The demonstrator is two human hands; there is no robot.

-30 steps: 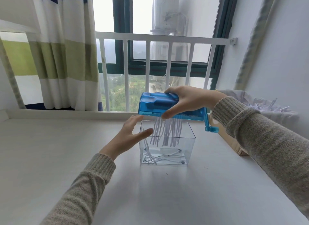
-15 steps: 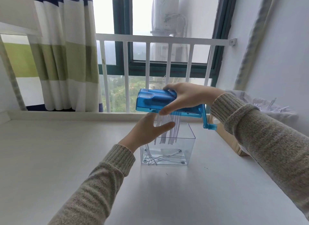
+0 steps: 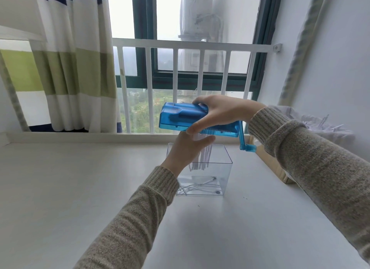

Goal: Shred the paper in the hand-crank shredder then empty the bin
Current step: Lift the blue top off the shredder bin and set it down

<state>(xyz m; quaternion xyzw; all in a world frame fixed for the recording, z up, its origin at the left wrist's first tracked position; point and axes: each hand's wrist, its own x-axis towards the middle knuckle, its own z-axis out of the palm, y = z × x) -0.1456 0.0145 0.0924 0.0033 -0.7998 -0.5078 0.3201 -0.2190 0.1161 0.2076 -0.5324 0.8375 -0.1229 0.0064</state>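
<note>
Shredder head (image 3: 180, 117) is now lifted clear of the bin (image 3: 202, 168), higher than a second ago, tilted, right hand (image 3: 220, 112) curled round its top. Left hand (image 3: 188, 150) has moved in under it, fingers straight, touching the strips (image 3: 202, 158) that hang from the cutter into the bin. Means shredding looks done; next is probably stripping those off, then emptying. Count: one head, one crank (image 3: 247, 142), one bin on the table (image 3: 80, 188), a few loose strips on its floor. Basket (image 3: 312, 124) of shreds sits right.
</note>
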